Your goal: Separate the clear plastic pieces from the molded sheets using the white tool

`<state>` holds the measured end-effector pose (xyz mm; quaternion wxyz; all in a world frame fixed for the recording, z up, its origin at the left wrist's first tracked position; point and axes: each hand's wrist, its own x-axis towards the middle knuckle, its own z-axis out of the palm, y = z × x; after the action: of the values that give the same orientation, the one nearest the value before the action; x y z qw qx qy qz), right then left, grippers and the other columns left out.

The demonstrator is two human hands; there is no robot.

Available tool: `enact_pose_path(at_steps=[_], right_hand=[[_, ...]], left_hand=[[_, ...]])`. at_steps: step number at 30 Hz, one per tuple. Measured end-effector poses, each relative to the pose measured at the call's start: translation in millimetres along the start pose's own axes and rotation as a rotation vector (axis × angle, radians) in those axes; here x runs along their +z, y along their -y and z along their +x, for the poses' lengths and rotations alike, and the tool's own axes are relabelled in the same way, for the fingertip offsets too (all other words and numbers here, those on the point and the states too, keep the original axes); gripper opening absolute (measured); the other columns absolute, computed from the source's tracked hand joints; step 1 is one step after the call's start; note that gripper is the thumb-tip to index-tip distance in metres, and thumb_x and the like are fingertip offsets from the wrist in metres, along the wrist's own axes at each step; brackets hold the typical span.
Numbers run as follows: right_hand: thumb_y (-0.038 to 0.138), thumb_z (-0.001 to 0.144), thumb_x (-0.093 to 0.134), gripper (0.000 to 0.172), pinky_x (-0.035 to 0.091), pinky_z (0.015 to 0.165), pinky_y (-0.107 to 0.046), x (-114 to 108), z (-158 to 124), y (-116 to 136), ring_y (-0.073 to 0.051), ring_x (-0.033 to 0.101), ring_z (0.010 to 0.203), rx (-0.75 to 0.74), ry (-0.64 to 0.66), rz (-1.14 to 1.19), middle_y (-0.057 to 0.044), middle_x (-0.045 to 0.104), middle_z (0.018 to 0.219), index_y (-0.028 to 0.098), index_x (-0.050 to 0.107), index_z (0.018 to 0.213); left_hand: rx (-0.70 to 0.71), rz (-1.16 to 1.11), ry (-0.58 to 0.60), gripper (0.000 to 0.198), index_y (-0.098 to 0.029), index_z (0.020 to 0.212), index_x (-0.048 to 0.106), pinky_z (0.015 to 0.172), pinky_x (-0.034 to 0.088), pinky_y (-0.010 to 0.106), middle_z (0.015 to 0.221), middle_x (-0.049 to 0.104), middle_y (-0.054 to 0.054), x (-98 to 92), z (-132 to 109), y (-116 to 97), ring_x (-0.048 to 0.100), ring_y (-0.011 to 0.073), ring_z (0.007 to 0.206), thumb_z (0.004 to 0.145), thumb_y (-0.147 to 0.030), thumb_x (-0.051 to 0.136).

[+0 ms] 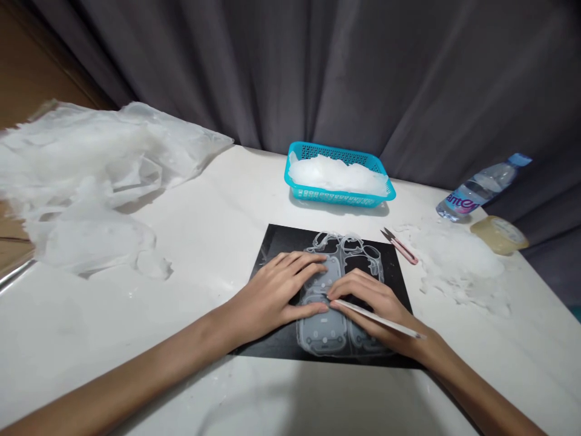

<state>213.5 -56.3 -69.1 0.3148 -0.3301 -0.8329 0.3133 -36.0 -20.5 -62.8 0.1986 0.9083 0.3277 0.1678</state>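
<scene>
A translucent molded sheet [323,330] with rounded panels lies on a black mat [276,248]; its far end has open loops where panels are gone. My left hand [281,290] rests palm down on the sheet's left side, fingers stretched and apart. Closed around a thin white pen-like tool [379,318], my right hand [374,300] rests on the sheet's right side. The tool's tip, near the middle of the sheet, is too small to make out. Right of the mat lie pink-handled thread snips [402,247].
A blue basket [385,197] at the back holds white translucent pieces [336,174]. Translucent scraps [104,157] pile up on the left, and more pieces [454,260] lie on the right. Beyond these are a water bottle [481,188] and a yellowish tape roll [499,235]. A grey curtain [281,66] hangs behind the white table [195,242].
</scene>
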Motion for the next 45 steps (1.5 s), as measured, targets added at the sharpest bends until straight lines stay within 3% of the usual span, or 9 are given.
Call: enact_pose_path(at_steps=[8,15,25,38,45], right_hand=[[0.011,0.102,0.053,0.011,0.054,0.086,-0.036,4.2,0.2,-1.3,-0.020,0.061,0.098,-0.149,-0.008,-0.157,-0.010,0.070,0.103,0.019,0.059,0.105],[0.009,0.102,0.049,0.015,0.055,0.084,-0.034,-3.7,-6.7,-1.4,-0.019,0.064,0.095,-0.160,-0.014,-0.269,-0.009,0.070,0.103,0.019,0.060,0.105],[0.013,0.103,0.051,0.014,0.055,0.089,-0.035,3.2,-1.7,-8.6,-0.020,0.065,0.101,-0.200,0.005,-0.177,-0.010,0.071,0.106,0.019,0.061,0.111],[0.022,0.103,0.059,0.007,0.053,0.094,-0.034,-11.8,-1.2,4.6,-0.019,0.066,0.104,0.063,0.036,0.001,-0.005,0.072,0.105,0.022,0.066,0.103],[0.024,0.103,0.059,0.007,0.053,0.094,-0.037,-10.0,1.6,2.0,-0.020,0.065,0.104,0.026,0.032,0.009,-0.006,0.072,0.104,0.022,0.066,0.105]], left_hand=[[0.006,-0.011,-0.006,0.052,-0.027,0.138,0.056,0.111,0.041,0.045,0.151,0.056,0.006,1.4,1.7,1.6,0.051,0.0297,0.138,0.098,-0.059,0.060],[-0.001,0.002,0.006,0.052,-0.026,0.137,0.056,0.108,0.041,0.045,0.148,0.057,0.007,1.2,4.3,1.5,0.052,0.0303,0.134,0.097,-0.060,0.060],[0.014,-0.052,-0.006,0.055,-0.029,0.146,0.051,0.116,0.039,0.046,0.153,0.053,0.007,2.1,3.0,-0.2,0.048,0.0303,0.141,0.099,-0.055,0.060],[-0.009,-0.073,0.029,0.059,-0.028,0.149,0.049,0.119,0.037,0.046,0.157,0.049,0.009,1.7,2.0,-1.8,0.045,0.0308,0.145,0.098,-0.056,0.060],[-0.005,-0.078,0.019,0.058,-0.028,0.147,0.050,0.118,0.038,0.047,0.157,0.049,0.008,2.8,2.4,-0.8,0.046,0.0312,0.144,0.098,-0.059,0.059]])
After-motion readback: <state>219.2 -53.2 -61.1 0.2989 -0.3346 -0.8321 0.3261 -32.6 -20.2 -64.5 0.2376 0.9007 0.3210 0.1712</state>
